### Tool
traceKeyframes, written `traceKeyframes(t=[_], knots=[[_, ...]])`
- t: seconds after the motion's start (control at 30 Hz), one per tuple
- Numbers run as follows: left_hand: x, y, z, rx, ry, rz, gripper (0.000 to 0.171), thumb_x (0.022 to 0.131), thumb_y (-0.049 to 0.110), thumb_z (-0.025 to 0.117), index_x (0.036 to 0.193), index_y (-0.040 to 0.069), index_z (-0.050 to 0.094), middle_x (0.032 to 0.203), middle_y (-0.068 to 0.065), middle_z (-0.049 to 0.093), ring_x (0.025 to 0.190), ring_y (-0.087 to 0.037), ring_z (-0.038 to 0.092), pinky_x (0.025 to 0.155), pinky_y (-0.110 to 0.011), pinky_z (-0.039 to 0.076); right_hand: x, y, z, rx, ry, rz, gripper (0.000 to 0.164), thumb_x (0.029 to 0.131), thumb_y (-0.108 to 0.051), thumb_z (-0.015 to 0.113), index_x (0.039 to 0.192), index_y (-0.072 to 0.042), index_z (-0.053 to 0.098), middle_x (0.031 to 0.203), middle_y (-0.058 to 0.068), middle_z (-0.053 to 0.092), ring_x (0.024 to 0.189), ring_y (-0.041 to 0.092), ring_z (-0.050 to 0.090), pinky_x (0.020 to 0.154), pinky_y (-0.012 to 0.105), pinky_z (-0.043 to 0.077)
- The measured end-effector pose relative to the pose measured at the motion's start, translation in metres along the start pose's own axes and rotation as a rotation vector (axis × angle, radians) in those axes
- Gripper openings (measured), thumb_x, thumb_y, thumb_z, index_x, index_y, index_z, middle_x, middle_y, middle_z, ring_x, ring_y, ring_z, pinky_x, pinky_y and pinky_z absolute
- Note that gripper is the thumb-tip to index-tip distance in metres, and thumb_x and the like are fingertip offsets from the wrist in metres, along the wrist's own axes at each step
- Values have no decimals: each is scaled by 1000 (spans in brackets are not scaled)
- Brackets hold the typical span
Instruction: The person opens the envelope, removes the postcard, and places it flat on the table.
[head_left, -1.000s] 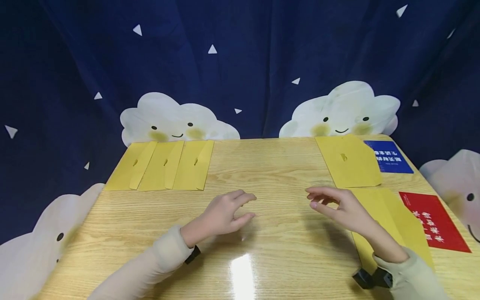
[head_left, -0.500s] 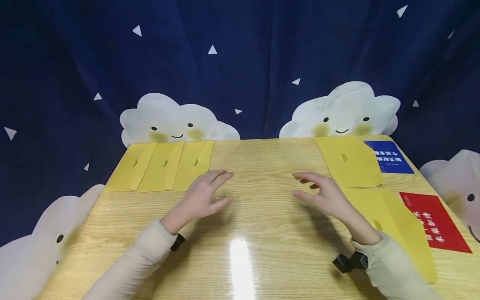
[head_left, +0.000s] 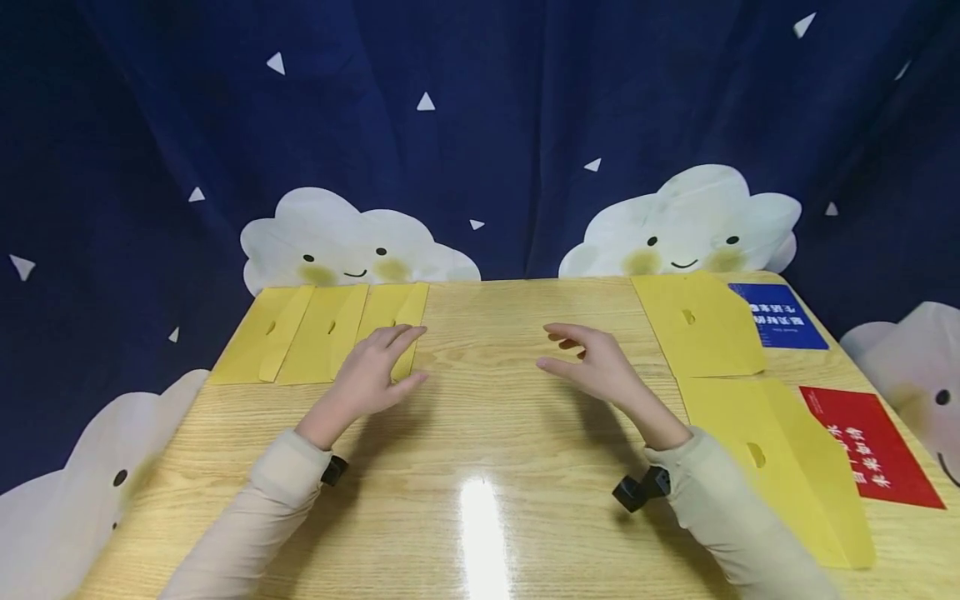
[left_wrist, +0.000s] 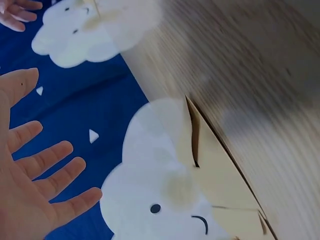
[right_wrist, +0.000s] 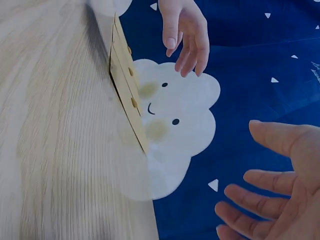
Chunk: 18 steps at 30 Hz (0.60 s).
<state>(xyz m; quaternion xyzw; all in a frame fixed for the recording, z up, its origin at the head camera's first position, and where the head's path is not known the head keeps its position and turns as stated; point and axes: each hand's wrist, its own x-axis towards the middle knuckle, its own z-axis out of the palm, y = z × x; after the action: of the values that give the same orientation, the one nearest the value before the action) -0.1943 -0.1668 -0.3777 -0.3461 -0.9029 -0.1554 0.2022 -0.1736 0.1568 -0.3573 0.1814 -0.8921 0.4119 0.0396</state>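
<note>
My left hand (head_left: 367, 375) is raised over the table's left side with relaxed fingers and nothing in it. In the head view it overlaps the rightmost of three yellow envelopes (head_left: 311, 333) laid side by side at the back left. My right hand (head_left: 592, 362) hovers over the middle right, fingers loosely bent and holding nothing. Nearest to it are a yellow envelope (head_left: 697, 325) at the back right and another yellow envelope (head_left: 772, 467) in front of that one, its flap folded out. Both wrist views show spread fingers; the left wrist view also shows an envelope (left_wrist: 225, 185) below.
A blue card (head_left: 787, 317) with white lettering lies partly under the back right envelope. Beside the front right envelope is a red card (head_left: 885, 450). The wooden table (head_left: 525, 483) meets a dark blue curtain (head_left: 510, 125) with cloud faces at its back edge.
Both hands have moved to the left and slightly toward the back; the left hand now overlaps the envelope row. The right arm has uncovered more of the front right envelope. Envelopes and cards stay put.
</note>
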Motion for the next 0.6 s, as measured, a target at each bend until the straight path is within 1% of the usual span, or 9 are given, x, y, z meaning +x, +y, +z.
traceKeyframes(t=[0.17, 0.27, 0.4, 0.5, 0.6], knots=[[-2, -12, -1, 2, -69, -88, 63, 79, 32, 68, 131, 5, 46, 123, -22, 50, 113, -40, 45, 86, -54, 40, 16, -7, 16, 90, -34, -28, 47, 81, -20, 68, 122, 0, 56, 114, 15, 60, 99, 30, 57, 77, 41, 47], [-3, -21, 0, -32, -116, -137, 66, 79, 33, 68, 134, 5, 42, 129, -23, 44, 118, -41, 41, 90, -56, 36, 26, -9, 28, 131, -29, -24, 47, 81, -18, 69, 121, 0, 56, 113, 16, 61, 99, 31, 57, 78, 40, 47], [-4, -34, 0, -99, -170, -200, 70, 80, 34, 67, 137, 5, 38, 135, -23, 39, 123, -41, 34, 96, -56, 30, 40, -8, 43, 193, 3, 18, 47, 81, -18, 68, 123, 0, 55, 114, 16, 60, 102, 30, 56, 84, 40, 45], [-3, -44, 0, -126, -205, -222, 72, 81, 36, 66, 138, 5, 36, 137, -21, 37, 126, -40, 31, 99, -55, 26, 50, -6, 54, 238, 8, 65, 48, 81, -19, 69, 124, -1, 55, 115, 15, 59, 104, 31, 55, 87, 39, 44], [-3, -55, 0, -136, -235, -244, 74, 81, 37, 66, 139, 4, 34, 138, -21, 36, 127, -40, 30, 101, -55, 24, 60, -3, 66, 243, -3, 94, 50, 81, -22, 69, 124, -1, 54, 118, 15, 58, 106, 31, 54, 87, 38, 44]])
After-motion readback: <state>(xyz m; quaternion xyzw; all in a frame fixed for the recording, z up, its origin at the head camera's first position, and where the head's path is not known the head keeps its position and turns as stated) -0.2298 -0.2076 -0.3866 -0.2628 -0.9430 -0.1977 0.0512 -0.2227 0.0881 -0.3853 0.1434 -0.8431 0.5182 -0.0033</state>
